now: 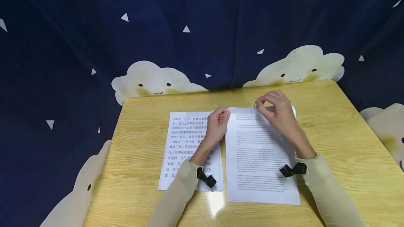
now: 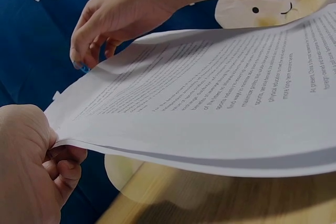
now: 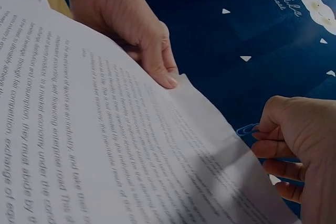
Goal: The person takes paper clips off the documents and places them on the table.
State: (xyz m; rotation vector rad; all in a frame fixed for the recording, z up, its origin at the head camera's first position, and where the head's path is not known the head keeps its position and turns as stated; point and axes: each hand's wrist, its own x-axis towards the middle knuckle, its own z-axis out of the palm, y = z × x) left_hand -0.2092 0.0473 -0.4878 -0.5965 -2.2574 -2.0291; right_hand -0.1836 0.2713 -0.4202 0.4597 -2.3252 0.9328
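Note:
My left hand (image 1: 217,125) pinches the top left corner of a stack of printed sheets (image 1: 260,171) between thumb and curled fingers. In the left wrist view those sheets (image 2: 210,124) are lifted off the table and bow slightly. My right hand (image 1: 279,113) pinches a small blue paper clip (image 3: 247,129) between thumb and forefinger. The clip is at the top edge of the sheets in the right wrist view; whether it has slid over them I cannot tell.
Left of the held sheets, a second stack of paper with large Chinese print (image 1: 186,150) lies flat, partly under my left forearm. The wooden table (image 1: 132,171) ends at a dark blue curtain (image 1: 157,38) with clouds and triangles.

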